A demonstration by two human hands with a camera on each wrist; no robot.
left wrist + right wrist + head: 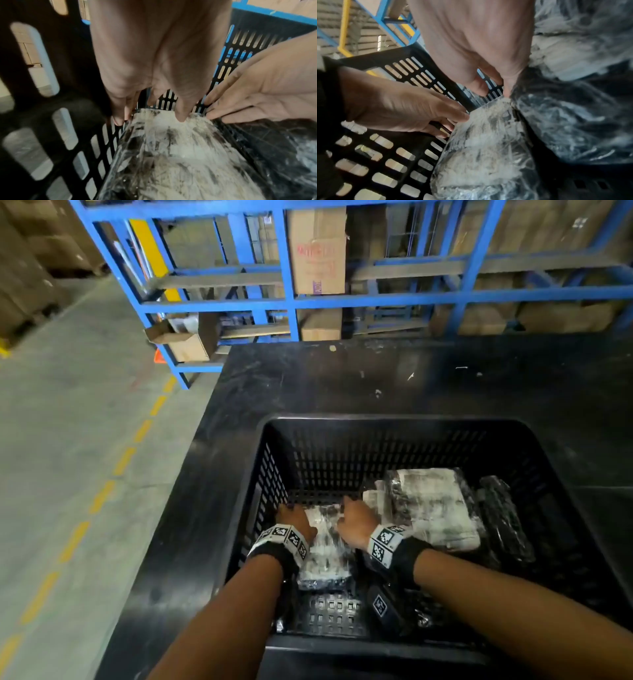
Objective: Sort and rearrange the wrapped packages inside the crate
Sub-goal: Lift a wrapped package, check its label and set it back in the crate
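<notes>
We have both hands down in the black slotted crate [394, 426] on the black table [308, 378]. Our left hand [296, 520] and right hand [356, 523] grasp the far end of a plastic-wrapped package [325, 556] lying along the crate's left wall. A larger wrapped package [435, 508] sits to the right, with a dark wrapped one [503, 518] beside it.

crate [394, 426]: 1 | pale wrapped packages: 2, one under my fingers [325, 546], one at right [431, 508] | dark wrapped packages [503, 518]: at least 1, maybe more, too dim to count | my hands in crate: 2
</notes>
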